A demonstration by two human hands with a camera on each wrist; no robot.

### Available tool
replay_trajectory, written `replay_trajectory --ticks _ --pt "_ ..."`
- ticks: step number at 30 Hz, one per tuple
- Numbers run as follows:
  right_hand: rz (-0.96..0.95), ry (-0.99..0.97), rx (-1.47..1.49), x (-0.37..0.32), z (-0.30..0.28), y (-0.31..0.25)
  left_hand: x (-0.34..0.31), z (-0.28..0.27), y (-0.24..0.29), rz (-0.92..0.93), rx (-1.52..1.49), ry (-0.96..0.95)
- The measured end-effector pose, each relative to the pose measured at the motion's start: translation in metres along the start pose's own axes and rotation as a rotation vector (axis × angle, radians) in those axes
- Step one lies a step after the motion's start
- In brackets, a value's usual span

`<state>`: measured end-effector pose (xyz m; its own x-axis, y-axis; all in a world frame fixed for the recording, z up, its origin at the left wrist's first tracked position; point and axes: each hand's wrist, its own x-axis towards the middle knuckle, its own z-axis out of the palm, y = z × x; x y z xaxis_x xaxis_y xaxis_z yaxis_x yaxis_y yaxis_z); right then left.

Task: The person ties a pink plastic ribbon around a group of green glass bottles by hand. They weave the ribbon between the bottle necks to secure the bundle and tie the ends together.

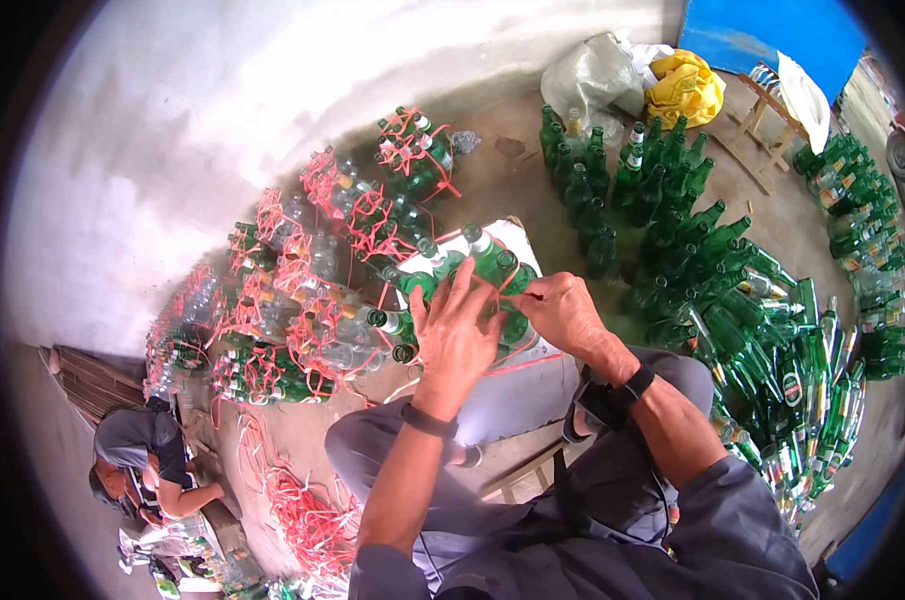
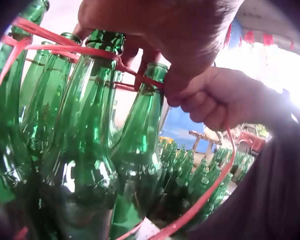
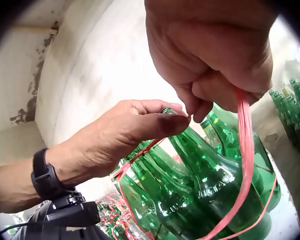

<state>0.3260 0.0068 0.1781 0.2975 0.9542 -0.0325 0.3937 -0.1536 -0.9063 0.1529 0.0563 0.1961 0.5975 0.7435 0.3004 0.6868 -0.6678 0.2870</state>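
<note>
A cluster of green glass bottles (image 2: 80, 130) stands upright on a white-topped block (image 1: 518, 238) before the person. Pink plastic twine (image 3: 246, 145) loops round their necks, and another strand circles lower on the bottles. In the head view the left hand (image 1: 458, 335) rests over the bottle tops with fingers spread. Its thumb lies against a bottle neck close to the twine, as the right wrist view shows. Right beside it, the right hand (image 1: 573, 318) pinches the twine between curled fingers and thumb. A loose length of twine trails down from that hand.
Bundled bottles (image 1: 323, 330) tied with pink twine stand at left by the wall. More loose green bottles (image 1: 673, 220) stand and lie at right. A pile of pink twine (image 1: 308, 515) lies on the floor near another seated person (image 1: 148, 445). A yellow sack (image 1: 685, 88) sits behind.
</note>
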Motion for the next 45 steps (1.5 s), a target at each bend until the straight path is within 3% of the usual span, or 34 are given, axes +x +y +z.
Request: replay_trajectory --ticks 5,15,29,37,39,41,43,45 --pt "-0.149 0.019 -0.088 0.001 0.002 0.012 -0.002 0.002 -0.003 -0.009 -0.019 -0.018" --pt "-0.271 0.065 -0.199 -0.002 -0.002 0.003 -0.002 0.004 -0.003 -0.018 -0.040 0.038" --pt "-0.674 0.039 -0.524 0.033 -0.023 -0.023 -0.002 0.006 -0.007 -0.033 -0.081 0.080" --pt "-0.678 0.051 -0.484 0.079 -0.012 -0.019 -0.001 0.003 -0.007 -0.026 -0.057 0.081" --pt "-0.523 0.010 -0.374 0.086 -0.013 -0.017 0.000 0.003 -0.007 -0.025 -0.059 0.078" --pt "-0.489 -0.019 -0.344 0.093 -0.011 -0.010 0.000 0.003 -0.007 -0.026 -0.057 0.076" --pt "-0.308 -0.086 -0.243 0.098 -0.006 0.000 -0.001 0.003 -0.009 -0.005 -0.063 0.085" --pt "-0.291 -0.114 -0.161 0.100 -0.005 0.013 -0.002 0.006 -0.010 -0.002 -0.061 0.092"
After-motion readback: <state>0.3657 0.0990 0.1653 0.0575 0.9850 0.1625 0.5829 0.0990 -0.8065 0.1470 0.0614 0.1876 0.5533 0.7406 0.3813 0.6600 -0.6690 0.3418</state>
